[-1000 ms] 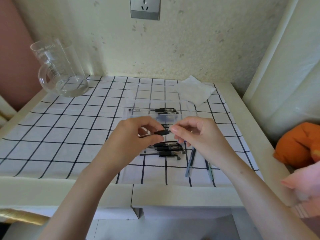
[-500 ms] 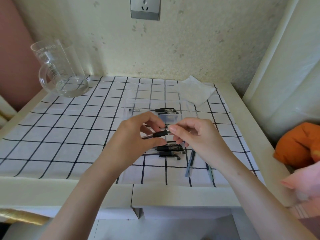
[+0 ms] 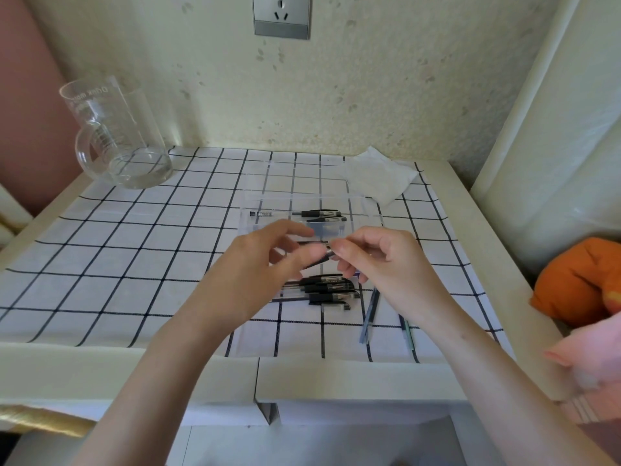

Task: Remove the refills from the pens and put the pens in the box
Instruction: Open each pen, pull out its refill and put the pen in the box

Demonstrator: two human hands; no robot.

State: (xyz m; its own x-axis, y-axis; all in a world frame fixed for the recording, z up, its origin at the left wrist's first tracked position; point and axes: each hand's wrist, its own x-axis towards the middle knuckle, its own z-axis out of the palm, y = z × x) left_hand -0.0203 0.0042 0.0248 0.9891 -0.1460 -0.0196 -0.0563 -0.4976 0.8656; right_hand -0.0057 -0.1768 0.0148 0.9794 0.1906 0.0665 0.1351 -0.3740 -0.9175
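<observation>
- The left hand (image 3: 258, 267) comes in from the near left, with the forearm going up and to the right over the table (image 3: 336, 375) edge.
- Its fingers are curled and its thumb is bent inward; they grip the dark pen (image 3: 323, 258) at the left part (this hand is a little blurred, so the exact finger places are not clear).
- The right hand (image 3: 383, 264) comes in from the near right, with the wrist bent and the knuckles up.
- Its thumb and index finger are closed together on the right end of the pen, a pinch at the very tip; the other fingers are folded loosely under the palm.
- The pen is in the air between both hands, tilted, with the right end a bit higher and farther.
- It hangs above the near part of the clear box (image 3: 356, 200), which lies on the checked cloth (image 3: 134, 264) in the middle of the table.
- Two pens (image 3: 319, 215) lie in the far part of the box, side by side.
- A pile (image 3: 331, 290) of black pens lies just near of the hands, partly hidden by them.
- Thin refills (image 3: 369, 312) lie on the cloth right of the pile, under the right forearm.
- A glass jug (image 3: 114, 139) stands at the far left corner.
- A white tissue (image 3: 379, 178) lies at the far right, just beside the box.
</observation>
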